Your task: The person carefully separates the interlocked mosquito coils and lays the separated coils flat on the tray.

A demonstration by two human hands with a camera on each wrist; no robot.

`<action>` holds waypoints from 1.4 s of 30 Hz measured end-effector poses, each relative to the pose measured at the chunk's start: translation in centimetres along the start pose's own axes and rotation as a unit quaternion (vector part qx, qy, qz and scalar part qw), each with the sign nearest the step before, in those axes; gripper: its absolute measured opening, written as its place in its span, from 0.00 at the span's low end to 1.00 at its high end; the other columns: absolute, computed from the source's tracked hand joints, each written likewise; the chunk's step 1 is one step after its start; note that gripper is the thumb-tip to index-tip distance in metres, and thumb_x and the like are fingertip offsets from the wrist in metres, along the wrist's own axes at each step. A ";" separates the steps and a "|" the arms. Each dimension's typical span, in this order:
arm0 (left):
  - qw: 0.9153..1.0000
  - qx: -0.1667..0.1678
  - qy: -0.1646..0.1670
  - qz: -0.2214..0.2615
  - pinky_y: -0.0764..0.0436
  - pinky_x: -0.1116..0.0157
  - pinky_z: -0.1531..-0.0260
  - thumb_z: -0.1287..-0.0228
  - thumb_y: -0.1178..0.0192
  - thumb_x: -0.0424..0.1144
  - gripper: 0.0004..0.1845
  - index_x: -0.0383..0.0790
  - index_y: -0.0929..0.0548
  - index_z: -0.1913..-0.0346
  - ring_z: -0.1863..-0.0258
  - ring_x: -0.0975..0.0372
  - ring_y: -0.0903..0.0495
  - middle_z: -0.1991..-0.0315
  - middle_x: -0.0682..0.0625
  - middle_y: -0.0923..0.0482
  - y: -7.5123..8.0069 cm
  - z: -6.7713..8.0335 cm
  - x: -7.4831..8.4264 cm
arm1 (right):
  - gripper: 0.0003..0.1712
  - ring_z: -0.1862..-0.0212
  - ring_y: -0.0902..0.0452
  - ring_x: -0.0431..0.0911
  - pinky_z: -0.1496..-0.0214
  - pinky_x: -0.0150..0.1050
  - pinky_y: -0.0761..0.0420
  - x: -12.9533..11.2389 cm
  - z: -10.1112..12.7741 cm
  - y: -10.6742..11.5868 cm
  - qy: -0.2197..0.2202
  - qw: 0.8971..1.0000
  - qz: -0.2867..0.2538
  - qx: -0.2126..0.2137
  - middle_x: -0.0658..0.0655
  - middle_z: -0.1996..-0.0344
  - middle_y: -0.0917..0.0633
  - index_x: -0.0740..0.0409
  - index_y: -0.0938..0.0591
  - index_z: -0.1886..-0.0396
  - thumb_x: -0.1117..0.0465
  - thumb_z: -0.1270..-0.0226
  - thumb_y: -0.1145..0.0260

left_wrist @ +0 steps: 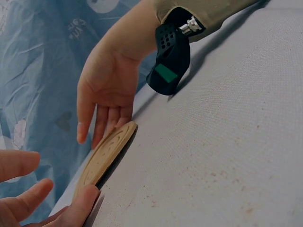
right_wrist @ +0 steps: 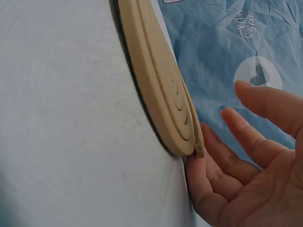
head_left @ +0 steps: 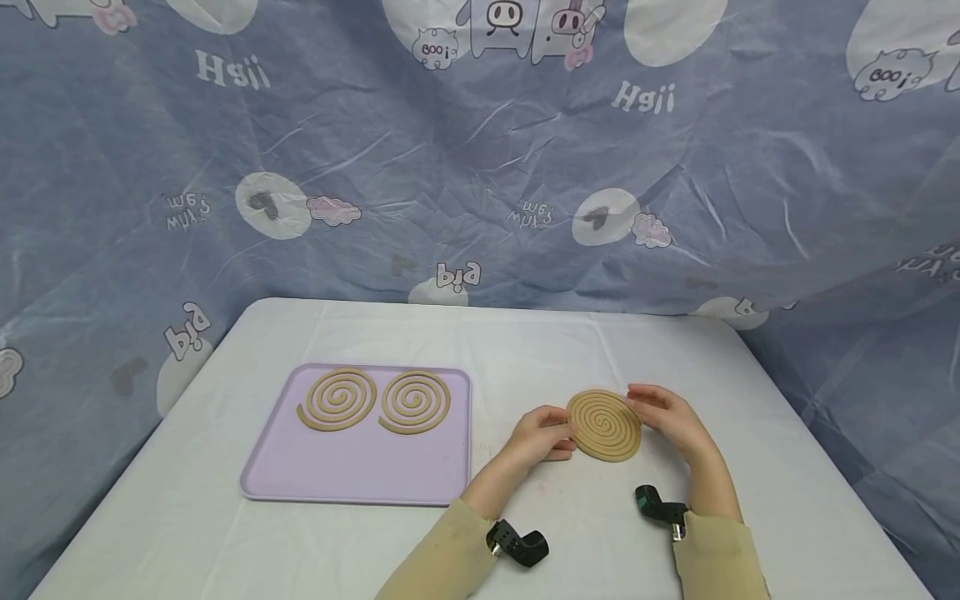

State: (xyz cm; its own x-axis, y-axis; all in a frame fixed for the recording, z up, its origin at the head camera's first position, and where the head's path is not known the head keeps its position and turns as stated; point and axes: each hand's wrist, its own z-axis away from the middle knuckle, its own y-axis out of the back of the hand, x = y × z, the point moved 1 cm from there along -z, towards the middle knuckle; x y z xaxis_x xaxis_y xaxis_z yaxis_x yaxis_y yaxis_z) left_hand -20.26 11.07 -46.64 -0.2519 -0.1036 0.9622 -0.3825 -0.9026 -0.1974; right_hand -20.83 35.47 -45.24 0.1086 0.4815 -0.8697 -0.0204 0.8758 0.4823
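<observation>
Wrist cameras nearest | left hand and right hand touching opposite edges of joined double mosquito coil with relaxed fingers, flat on table | unseparated | two single coils on lilac tray, left of grip

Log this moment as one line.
left hand: touches coil disc edge | right hand: touches opposite edge | disc: flat on table | tray: two separated coils

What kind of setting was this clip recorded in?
Most likely a staged tabletop recording setup, not a lived-in room. A cartoon-print blue cloth backdrop hangs behind a table covered in plain white. On it sit only a lilac tray of spiral coils and the double coil disc between both hands.
</observation>
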 end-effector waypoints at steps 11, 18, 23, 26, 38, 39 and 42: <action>1.000 -0.002 0.003 -0.002 0.17 0.65 0.66 0.38 0.41 0.34 0.16 0.32 0.24 0.48 0.68 0.60 0.18 0.60 0.45 0.21 0.2 -0.2 -0.1 | 0.28 0.52 0.24 0.40 0.54 0.34 0.23 -1.3 0.5 0.0 0.018 0.999 -0.024 -0.010 0.72 0.41 0.28 0.71 0.34 0.36 0.63 0.32 0.42; 1.000 -0.004 -0.013 -0.016 0.17 0.65 0.65 0.38 0.41 0.34 0.15 0.32 0.23 0.49 0.64 0.60 0.20 0.58 0.47 0.22 0.3 -0.2 -0.1 | 0.25 0.59 0.22 0.36 0.61 0.32 0.20 -1.0 0.3 0.0 0.029 0.996 -0.084 -0.002 0.56 0.51 0.19 0.68 0.27 0.41 0.66 0.37 0.37; 0.999 0.010 -0.026 -0.038 0.18 0.68 0.72 0.38 0.40 0.34 0.14 0.34 0.21 0.50 0.68 0.62 0.22 0.60 0.51 0.21 0.5 -0.2 0.1 | 0.26 0.59 0.21 0.35 0.58 0.31 0.20 -1.2 0.4 -0.1 0.017 0.994 -0.106 -0.001 0.52 0.54 0.18 0.70 0.27 0.42 0.67 0.40 0.36; 0.998 0.022 -0.035 -0.056 0.22 0.71 0.77 0.39 0.39 0.34 0.14 0.36 0.20 0.51 0.71 0.64 0.23 0.61 0.52 0.21 0.6 -0.1 0.3 | 0.28 0.57 0.21 0.34 0.56 0.31 0.20 -1.6 0.5 -0.2 0.019 0.993 -0.119 -0.010 0.55 0.52 0.18 0.75 0.31 0.40 0.69 0.40 0.36; 0.991 0.083 -0.090 -0.046 0.23 0.70 0.63 0.46 0.36 0.30 0.11 0.34 0.16 0.58 0.63 0.64 0.23 0.61 0.49 0.20 2.1 0.0 1.7 | 0.24 0.54 0.21 0.36 0.52 0.30 0.22 -4.2 0.6 -1.5 0.074 0.972 -0.221 -0.038 0.43 0.57 0.17 0.72 0.28 0.41 0.71 0.38 0.37; 0.991 0.086 -0.093 -0.039 0.23 0.71 0.64 0.46 0.36 0.29 0.11 0.33 0.16 0.58 0.65 0.65 0.24 0.63 0.49 0.20 2.3 0.0 1.9 | 0.24 0.54 0.21 0.36 0.52 0.30 0.22 -4.6 0.8 -1.7 0.082 0.970 -0.226 -0.038 0.44 0.57 0.17 0.73 0.28 0.42 0.71 0.38 0.37; 0.990 0.095 -0.102 -0.026 0.23 0.72 0.67 0.47 0.35 0.27 0.10 0.32 0.15 0.60 0.69 0.67 0.23 0.67 0.49 0.19 3.0 0.0 2.4 | 0.24 0.55 0.20 0.38 0.52 0.31 0.22 -5.8 1.1 -2.4 0.098 0.965 -0.239 -0.033 0.46 0.58 0.17 0.75 0.28 0.42 0.71 0.38 0.37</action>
State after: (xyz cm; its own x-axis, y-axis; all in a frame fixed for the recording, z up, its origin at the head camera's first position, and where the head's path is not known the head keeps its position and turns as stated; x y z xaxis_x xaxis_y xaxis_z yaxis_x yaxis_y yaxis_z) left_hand -22.04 8.16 -44.92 -0.0441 -0.1205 0.9917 -0.2107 -0.9693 -0.1271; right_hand -20.33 30.53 -41.28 -0.0681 0.0131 -0.9976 -0.0790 0.9967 0.0185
